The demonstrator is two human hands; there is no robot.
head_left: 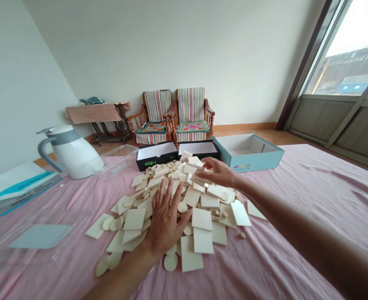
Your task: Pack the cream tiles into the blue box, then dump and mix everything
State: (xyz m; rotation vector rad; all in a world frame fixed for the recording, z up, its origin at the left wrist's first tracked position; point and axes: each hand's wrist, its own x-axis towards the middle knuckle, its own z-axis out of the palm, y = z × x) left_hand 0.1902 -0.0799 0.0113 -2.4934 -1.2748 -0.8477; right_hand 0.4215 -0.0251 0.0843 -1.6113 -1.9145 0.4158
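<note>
A heap of pale wooden pieces, square tiles point(202, 219) and round discs point(182, 207) among them, is spread over the pink cloth. My left hand point(167, 223) lies on the near middle of the heap, its fingers spread and nothing gripped. At the heap's far right, my right hand point(220, 173) reaches in from the side with thumb and fingers apart. Its fingertips are at several tiles, and whether they touch one is hard to tell. Smaller round pieces point(242, 235) lie at the heap's right edge.
Behind the heap stand two black boxes with white insides point(157, 153) and a light blue box point(255, 160). To the left are a white jug point(73, 154), a clear plastic tray point(118, 162), a tissue-style pack point(21, 187) and another clear plastic container point(40, 236).
</note>
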